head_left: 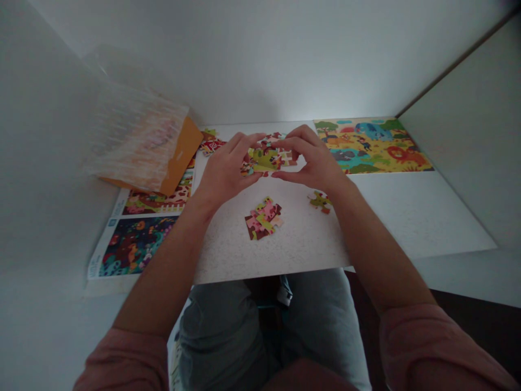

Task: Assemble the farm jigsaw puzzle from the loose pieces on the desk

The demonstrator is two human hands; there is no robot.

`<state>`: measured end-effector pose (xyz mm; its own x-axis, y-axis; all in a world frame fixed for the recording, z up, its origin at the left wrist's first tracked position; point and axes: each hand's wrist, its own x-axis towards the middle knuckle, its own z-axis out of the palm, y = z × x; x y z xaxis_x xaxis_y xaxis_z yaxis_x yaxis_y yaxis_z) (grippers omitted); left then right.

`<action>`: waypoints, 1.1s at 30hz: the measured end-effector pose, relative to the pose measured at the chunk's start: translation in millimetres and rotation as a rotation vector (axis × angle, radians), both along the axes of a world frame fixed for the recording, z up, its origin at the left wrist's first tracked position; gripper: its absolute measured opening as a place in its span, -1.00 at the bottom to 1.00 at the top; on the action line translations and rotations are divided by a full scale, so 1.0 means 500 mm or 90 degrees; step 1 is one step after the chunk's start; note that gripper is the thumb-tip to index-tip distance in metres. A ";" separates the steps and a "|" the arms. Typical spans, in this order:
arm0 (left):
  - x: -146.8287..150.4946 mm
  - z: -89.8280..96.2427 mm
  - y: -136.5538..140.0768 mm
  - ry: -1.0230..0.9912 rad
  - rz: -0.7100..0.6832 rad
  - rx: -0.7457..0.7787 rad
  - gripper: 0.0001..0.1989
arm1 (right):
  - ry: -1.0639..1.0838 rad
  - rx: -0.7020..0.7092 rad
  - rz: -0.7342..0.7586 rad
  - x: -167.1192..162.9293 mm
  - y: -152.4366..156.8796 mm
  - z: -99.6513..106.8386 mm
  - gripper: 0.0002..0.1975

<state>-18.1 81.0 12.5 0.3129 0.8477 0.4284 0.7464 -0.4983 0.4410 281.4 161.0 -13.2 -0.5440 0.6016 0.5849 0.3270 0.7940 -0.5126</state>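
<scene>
Joined jigsaw puzzle pieces [265, 159], mostly green with a patterned edge, lie between my two hands over the white board. My left hand [228, 165] curves around their left side, fingers along the far edge and thumb at the near edge. From the right, my right hand [311, 157] grips them the same way, forefinger above and thumb below. Some of the contact is hidden behind the fingers. Closer to me sits a small heap of pink, green and brown puzzle pieces [264, 219]. A few green and brown pieces [320, 201] rest beside my right wrist.
At the back right lies an animal picture sheet [374, 145]. A clear plastic bag with an orange card [179, 155] leans at the left, over picture sheets [136, 244]. More loose pieces [210, 145] are behind my left hand. The white board [272, 263] ends above my lap.
</scene>
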 end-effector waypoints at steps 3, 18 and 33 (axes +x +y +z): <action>0.003 0.004 -0.003 -0.003 0.001 -0.002 -0.27 | -0.003 -0.007 -0.016 -0.005 -0.007 0.002 -0.28; -0.007 -0.014 0.006 0.014 -0.012 0.003 -0.11 | -0.070 0.014 -0.040 0.006 -0.015 0.012 -0.24; -0.045 -0.049 0.055 -0.075 0.029 -0.027 -0.09 | -0.048 -0.084 -0.191 0.252 -0.182 -0.003 -0.49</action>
